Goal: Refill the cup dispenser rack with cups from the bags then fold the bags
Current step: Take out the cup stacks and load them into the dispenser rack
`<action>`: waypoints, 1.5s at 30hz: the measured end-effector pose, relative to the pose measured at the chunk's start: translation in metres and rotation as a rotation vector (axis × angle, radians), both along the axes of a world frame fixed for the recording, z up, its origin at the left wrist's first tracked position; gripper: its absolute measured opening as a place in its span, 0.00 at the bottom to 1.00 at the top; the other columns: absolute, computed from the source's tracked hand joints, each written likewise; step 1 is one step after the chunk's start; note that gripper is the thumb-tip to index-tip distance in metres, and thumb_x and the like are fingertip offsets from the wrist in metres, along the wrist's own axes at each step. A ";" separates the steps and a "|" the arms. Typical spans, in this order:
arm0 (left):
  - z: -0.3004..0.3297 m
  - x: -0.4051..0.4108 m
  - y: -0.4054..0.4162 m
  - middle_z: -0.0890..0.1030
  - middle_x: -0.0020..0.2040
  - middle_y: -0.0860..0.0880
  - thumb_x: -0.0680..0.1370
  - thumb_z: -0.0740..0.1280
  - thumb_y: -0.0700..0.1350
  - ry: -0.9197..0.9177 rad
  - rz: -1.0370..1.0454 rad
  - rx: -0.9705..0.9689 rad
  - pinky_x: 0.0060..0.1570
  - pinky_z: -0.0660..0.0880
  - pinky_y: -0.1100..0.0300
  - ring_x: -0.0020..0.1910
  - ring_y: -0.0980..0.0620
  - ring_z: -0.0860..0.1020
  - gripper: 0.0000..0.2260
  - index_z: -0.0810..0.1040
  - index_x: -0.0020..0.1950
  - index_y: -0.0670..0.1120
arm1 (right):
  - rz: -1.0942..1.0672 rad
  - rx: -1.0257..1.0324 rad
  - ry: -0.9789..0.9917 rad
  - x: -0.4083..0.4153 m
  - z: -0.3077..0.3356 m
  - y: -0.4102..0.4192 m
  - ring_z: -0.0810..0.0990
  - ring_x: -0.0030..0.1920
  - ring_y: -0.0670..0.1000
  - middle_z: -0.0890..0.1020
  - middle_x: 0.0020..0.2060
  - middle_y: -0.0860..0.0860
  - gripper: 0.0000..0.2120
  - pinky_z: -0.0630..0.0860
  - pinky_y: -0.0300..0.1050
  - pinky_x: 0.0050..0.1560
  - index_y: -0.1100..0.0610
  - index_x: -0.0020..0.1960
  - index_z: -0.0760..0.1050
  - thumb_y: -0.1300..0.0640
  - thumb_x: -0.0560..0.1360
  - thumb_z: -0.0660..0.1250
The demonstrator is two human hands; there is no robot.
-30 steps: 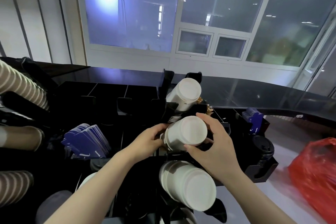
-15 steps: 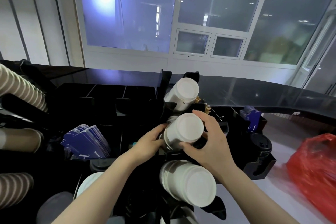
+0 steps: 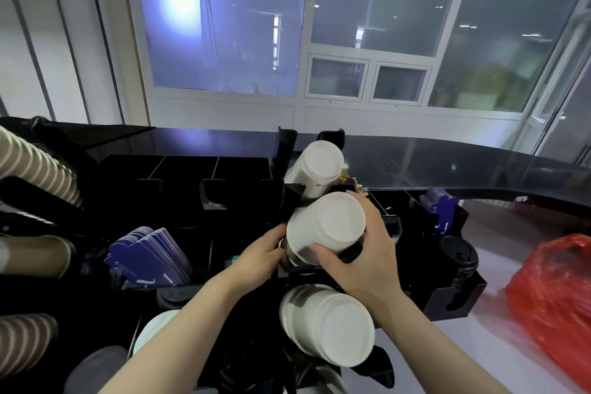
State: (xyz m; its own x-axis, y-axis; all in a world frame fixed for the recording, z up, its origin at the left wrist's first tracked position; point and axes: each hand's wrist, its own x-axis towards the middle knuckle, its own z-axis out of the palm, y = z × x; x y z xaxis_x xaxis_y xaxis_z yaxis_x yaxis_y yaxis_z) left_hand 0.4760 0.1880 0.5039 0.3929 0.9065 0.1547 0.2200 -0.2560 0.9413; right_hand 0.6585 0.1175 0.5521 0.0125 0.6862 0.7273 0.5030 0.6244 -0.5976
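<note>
Looking at this from beside the counter, I'd say the refill is well underway but not finished. The black dispenser rack (image 3: 289, 201) already has white cups in all three slots on this column: a stack up top (image 3: 316, 171), the middle stack (image 3: 326, 229) being handled, and a fat lower stack (image 3: 329, 328) sticking out toward us. Brown striped cups (image 3: 32, 166) fill the slots over on the far left too. No cup bags are anywhere I can see, so the folding part looks like it's all left to do. That red plastic bag (image 3: 556, 294) on the right might be one of them, honestly can't tell.

As for the grip: the right hand (image 3: 367, 256) is wrapped around the middle stack near its outer end, with its fingers (image 3: 364, 205) curled over the top side and its thumb (image 3: 323, 254) pressed against the underside just below the flat cup bottom. The left hand (image 3: 260, 257) is tucked in at the left side of the same stack, closer to where it enters the rack, fingertips touching the cup wall or the slot edge. They're partly hidden, so whether it's really gripping or just steadying, I can't say. My guess is the stack is getting seated into its slot.
</note>
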 end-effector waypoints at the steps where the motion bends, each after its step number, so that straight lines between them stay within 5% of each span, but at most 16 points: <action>1: 0.000 0.000 0.000 0.79 0.61 0.54 0.65 0.61 0.37 0.003 0.005 -0.001 0.64 0.71 0.50 0.61 0.53 0.76 0.31 0.73 0.60 0.67 | 0.003 0.014 -0.001 0.000 0.000 0.000 0.71 0.65 0.43 0.72 0.62 0.36 0.36 0.67 0.32 0.62 0.41 0.66 0.66 0.49 0.63 0.78; 9: 0.010 0.001 -0.010 0.79 0.60 0.55 0.67 0.61 0.31 -0.024 -0.021 0.017 0.60 0.72 0.65 0.61 0.57 0.76 0.29 0.73 0.62 0.57 | 0.059 -0.064 -0.049 0.001 0.007 -0.006 0.69 0.65 0.37 0.69 0.62 0.29 0.37 0.67 0.28 0.60 0.33 0.64 0.62 0.49 0.64 0.78; 12: 0.016 -0.001 -0.016 0.80 0.59 0.55 0.71 0.60 0.25 -0.073 -0.033 0.037 0.61 0.72 0.62 0.61 0.57 0.76 0.29 0.74 0.62 0.54 | 0.098 -0.082 0.018 0.005 0.016 -0.018 0.69 0.63 0.33 0.70 0.60 0.27 0.35 0.67 0.24 0.55 0.31 0.63 0.63 0.48 0.63 0.77; 18: 0.024 -0.014 -0.041 0.75 0.66 0.55 0.77 0.59 0.27 -0.187 0.113 0.066 0.62 0.67 0.71 0.64 0.65 0.72 0.24 0.68 0.71 0.44 | 0.086 0.038 0.170 0.015 0.047 -0.056 0.72 0.63 0.42 0.72 0.60 0.33 0.36 0.73 0.36 0.58 0.41 0.65 0.65 0.46 0.61 0.76; 20: 0.028 -0.017 -0.057 0.73 0.67 0.56 0.77 0.60 0.28 -0.196 0.150 0.135 0.62 0.65 0.73 0.62 0.71 0.70 0.25 0.68 0.70 0.49 | 0.100 0.083 0.220 0.012 0.053 -0.072 0.72 0.65 0.46 0.72 0.62 0.38 0.36 0.74 0.44 0.61 0.44 0.66 0.65 0.48 0.61 0.76; 24: 0.033 -0.019 -0.093 0.73 0.68 0.57 0.76 0.60 0.29 -0.240 0.103 0.258 0.63 0.65 0.73 0.67 0.64 0.69 0.26 0.69 0.68 0.54 | 0.156 0.119 0.325 0.005 0.057 -0.103 0.73 0.64 0.49 0.72 0.62 0.48 0.35 0.74 0.49 0.62 0.45 0.65 0.65 0.53 0.61 0.76; 27: 0.033 -0.019 -0.119 0.74 0.67 0.61 0.74 0.61 0.37 -0.270 0.058 0.306 0.65 0.64 0.69 0.68 0.62 0.69 0.25 0.70 0.67 0.57 | 0.206 0.090 0.377 0.002 0.047 -0.126 0.74 0.62 0.47 0.73 0.60 0.42 0.38 0.74 0.46 0.61 0.48 0.66 0.63 0.61 0.62 0.77; 30: 0.031 -0.023 -0.139 0.72 0.66 0.67 0.74 0.61 0.41 -0.208 0.080 0.366 0.68 0.63 0.65 0.69 0.62 0.67 0.27 0.69 0.65 0.70 | 0.222 0.035 0.366 0.006 0.034 -0.148 0.75 0.59 0.46 0.74 0.57 0.37 0.39 0.76 0.48 0.58 0.53 0.69 0.60 0.67 0.63 0.74; 33: 0.023 -0.028 -0.161 0.70 0.68 0.67 0.74 0.61 0.42 -0.161 0.112 0.349 0.69 0.62 0.59 0.70 0.63 0.65 0.27 0.67 0.66 0.70 | 0.304 -0.129 0.342 0.019 0.022 -0.169 0.77 0.55 0.45 0.77 0.56 0.40 0.36 0.78 0.41 0.50 0.54 0.68 0.63 0.62 0.65 0.74; 37: 0.014 -0.033 -0.188 0.72 0.67 0.67 0.77 0.62 0.38 -0.166 0.194 0.335 0.67 0.62 0.70 0.69 0.64 0.66 0.26 0.69 0.68 0.64 | 0.284 -0.352 0.269 0.037 -0.002 -0.189 0.77 0.56 0.48 0.77 0.56 0.43 0.35 0.79 0.45 0.50 0.46 0.66 0.67 0.60 0.63 0.76; 41: 0.005 -0.024 -0.209 0.73 0.65 0.67 0.78 0.60 0.31 -0.191 0.297 0.263 0.66 0.63 0.70 0.68 0.66 0.68 0.28 0.71 0.65 0.62 | 0.111 -0.376 0.088 0.048 -0.028 -0.205 0.72 0.60 0.39 0.72 0.58 0.32 0.38 0.77 0.39 0.52 0.33 0.63 0.65 0.59 0.64 0.79; 45: -0.006 -0.012 -0.228 0.71 0.67 0.67 0.78 0.62 0.35 -0.091 0.322 0.231 0.69 0.61 0.61 0.69 0.66 0.65 0.28 0.68 0.65 0.68 | 0.033 -0.328 -0.093 0.040 -0.051 -0.209 0.67 0.64 0.36 0.68 0.63 0.34 0.37 0.68 0.31 0.59 0.35 0.65 0.61 0.52 0.64 0.78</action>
